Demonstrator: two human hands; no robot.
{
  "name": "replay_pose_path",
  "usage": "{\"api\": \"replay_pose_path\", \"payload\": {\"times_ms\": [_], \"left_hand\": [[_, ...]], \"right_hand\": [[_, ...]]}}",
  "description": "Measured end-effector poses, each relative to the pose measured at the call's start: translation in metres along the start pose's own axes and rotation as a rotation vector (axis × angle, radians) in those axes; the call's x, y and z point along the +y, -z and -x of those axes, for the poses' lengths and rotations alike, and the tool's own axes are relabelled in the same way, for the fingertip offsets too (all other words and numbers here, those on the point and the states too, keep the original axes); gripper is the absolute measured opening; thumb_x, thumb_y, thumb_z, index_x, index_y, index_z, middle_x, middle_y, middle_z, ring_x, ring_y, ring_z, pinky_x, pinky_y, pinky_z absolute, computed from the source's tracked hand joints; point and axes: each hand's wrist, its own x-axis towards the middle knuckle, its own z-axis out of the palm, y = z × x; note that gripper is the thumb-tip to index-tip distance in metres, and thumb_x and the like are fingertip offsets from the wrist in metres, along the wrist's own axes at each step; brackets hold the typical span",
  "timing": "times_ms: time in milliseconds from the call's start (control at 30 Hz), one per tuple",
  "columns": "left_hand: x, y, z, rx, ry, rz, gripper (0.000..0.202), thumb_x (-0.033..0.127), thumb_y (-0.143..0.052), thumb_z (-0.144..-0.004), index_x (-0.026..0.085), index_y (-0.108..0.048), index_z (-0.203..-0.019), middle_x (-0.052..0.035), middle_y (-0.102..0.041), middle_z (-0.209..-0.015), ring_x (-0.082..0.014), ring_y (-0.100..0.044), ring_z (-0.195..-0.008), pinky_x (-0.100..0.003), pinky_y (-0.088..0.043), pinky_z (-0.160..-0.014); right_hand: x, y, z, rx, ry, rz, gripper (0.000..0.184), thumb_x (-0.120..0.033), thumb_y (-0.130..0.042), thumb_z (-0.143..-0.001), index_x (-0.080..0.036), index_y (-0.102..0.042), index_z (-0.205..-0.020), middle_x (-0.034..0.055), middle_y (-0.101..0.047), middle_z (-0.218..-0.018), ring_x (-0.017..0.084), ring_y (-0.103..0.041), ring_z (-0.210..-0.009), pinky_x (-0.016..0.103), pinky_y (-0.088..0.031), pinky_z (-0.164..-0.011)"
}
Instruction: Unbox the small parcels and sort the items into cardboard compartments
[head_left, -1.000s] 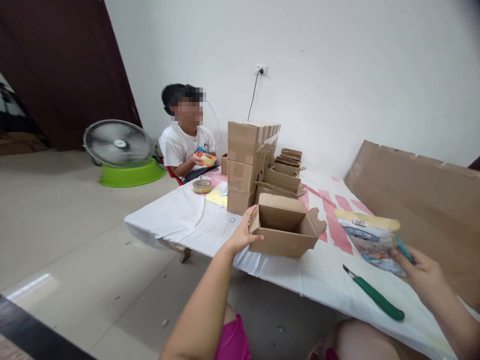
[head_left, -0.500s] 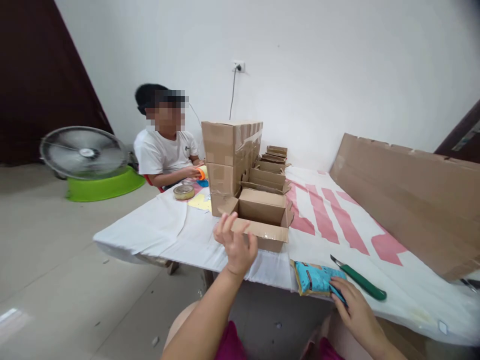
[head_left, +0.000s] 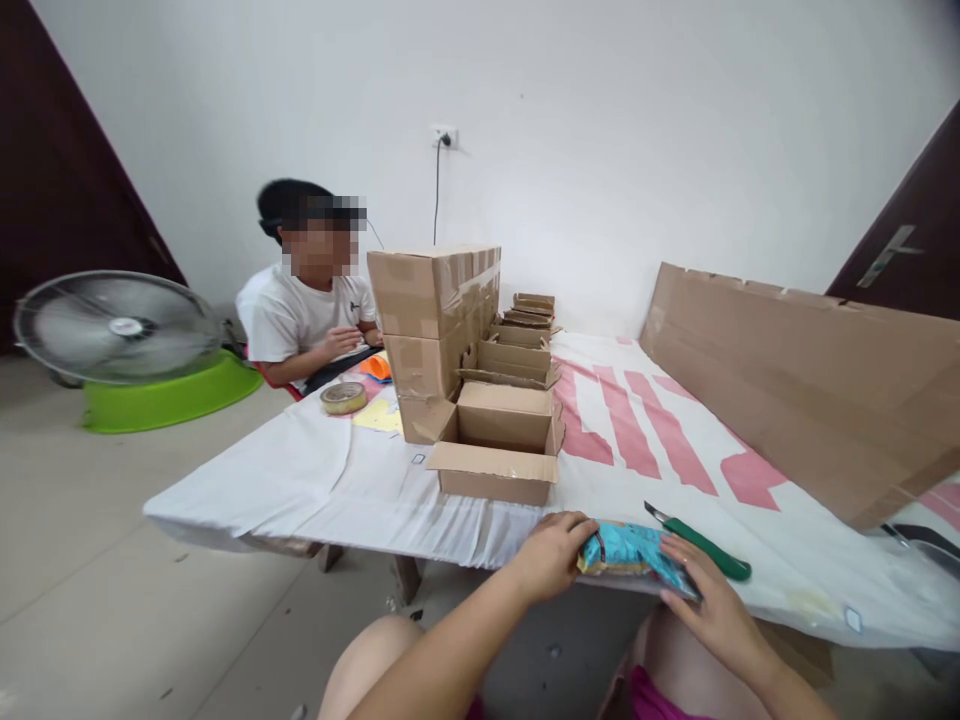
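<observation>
A blue plastic packet (head_left: 630,548) lies at the table's near edge, between my two hands. My left hand (head_left: 553,552) grips its left end, fingers on top and thumb side hidden. My right hand (head_left: 696,580) is closed around the packet's right end. Just behind my right hand lies a green-handled utility knife (head_left: 709,548), its blade pointing left. An open cardboard box (head_left: 495,470) stands a little beyond my left hand, flaps folded outward and a dark inside.
Closed boxes (head_left: 416,365) are stacked behind the open one, with more open boxes (head_left: 517,355) along the row. A tape roll (head_left: 343,398) lies left. A large cardboard sheet (head_left: 795,390) leans at right. A person (head_left: 307,320) sits across, near a fan (head_left: 124,325).
My left hand has left the open box's front flap and moved right and down onto the packet. The other person's hand has come off the orange thing. The view has turned right.
</observation>
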Motion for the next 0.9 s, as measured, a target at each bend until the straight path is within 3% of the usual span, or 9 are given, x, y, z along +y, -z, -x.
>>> {"api": "replay_pose_path", "payload": {"times_ms": [133, 267, 333, 433, 600, 900], "left_hand": [[-0.006, 0.002, -0.007, 0.052, 0.117, 0.162, 0.048, 0.017, -0.052, -0.081, 0.026, -0.054, -0.128, -0.0058, -0.063, -0.123, -0.0220, -0.057, -0.113, -0.031, -0.042, -0.098], [-0.008, 0.001, -0.015, 0.089, 0.373, 0.242, 0.031, 0.028, -0.050, -0.086, 0.022, -0.061, -0.115, -0.0067, -0.071, -0.102, -0.0225, -0.064, -0.095, -0.029, -0.046, -0.083], [-0.010, 0.000, -0.019, 0.082, 0.489, 0.253, 0.031, 0.035, -0.048, -0.088, 0.019, -0.060, -0.112, -0.0074, -0.071, -0.095, -0.0223, -0.064, -0.088, -0.028, -0.046, -0.075], [-0.012, -0.002, -0.024, 0.062, 0.595, 0.254, 0.036, 0.039, -0.051, -0.087, 0.017, -0.055, -0.115, -0.0100, -0.070, -0.102, -0.0231, -0.064, -0.092, -0.027, -0.045, -0.075], [-0.008, -0.006, -0.027, -0.042, 0.579, 0.238, 0.082, 0.045, -0.079, -0.060, 0.018, -0.044, -0.129, -0.0121, -0.066, -0.114, -0.0290, -0.062, -0.104, -0.029, -0.045, -0.080], [-0.010, -0.015, -0.026, -0.018, 0.521, 0.262, 0.063, 0.036, -0.077, -0.064, 0.020, -0.051, -0.118, -0.0078, -0.068, -0.110, -0.0258, -0.063, -0.100, -0.028, -0.046, -0.078]], "right_hand": [[0.012, 0.002, 0.001, 0.049, -0.205, -0.250, 0.052, -0.044, -0.059, -0.083, -0.022, -0.051, -0.129, 0.0131, -0.057, -0.132, 0.028, -0.055, -0.121, 0.045, -0.045, -0.102], [0.018, -0.017, -0.010, 0.214, -0.358, -0.469, 0.053, -0.051, -0.059, -0.080, -0.019, -0.052, -0.121, 0.0150, -0.063, -0.122, 0.026, -0.062, -0.108, 0.038, -0.053, -0.089], [0.020, -0.032, -0.016, 0.286, -0.411, -0.455, 0.054, -0.056, -0.059, -0.077, -0.018, -0.054, -0.114, 0.0146, -0.067, -0.112, 0.026, -0.065, -0.101, 0.036, -0.055, -0.083], [0.023, -0.052, -0.021, 0.314, -0.456, -0.268, 0.060, -0.062, -0.055, -0.076, -0.016, -0.055, -0.113, 0.0144, -0.069, -0.105, 0.026, -0.066, -0.091, 0.039, -0.054, -0.079], [0.020, -0.063, -0.017, 0.288, -0.472, 0.020, 0.069, -0.066, -0.042, -0.080, -0.011, -0.053, -0.120, 0.0186, -0.067, -0.106, 0.027, -0.066, -0.083, 0.042, -0.052, -0.076], [0.011, -0.058, -0.018, 0.293, -0.498, 0.021, 0.070, -0.066, -0.042, -0.078, -0.013, -0.048, -0.124, 0.0158, -0.069, -0.106, 0.023, -0.066, -0.072, 0.037, -0.053, -0.069]]}}
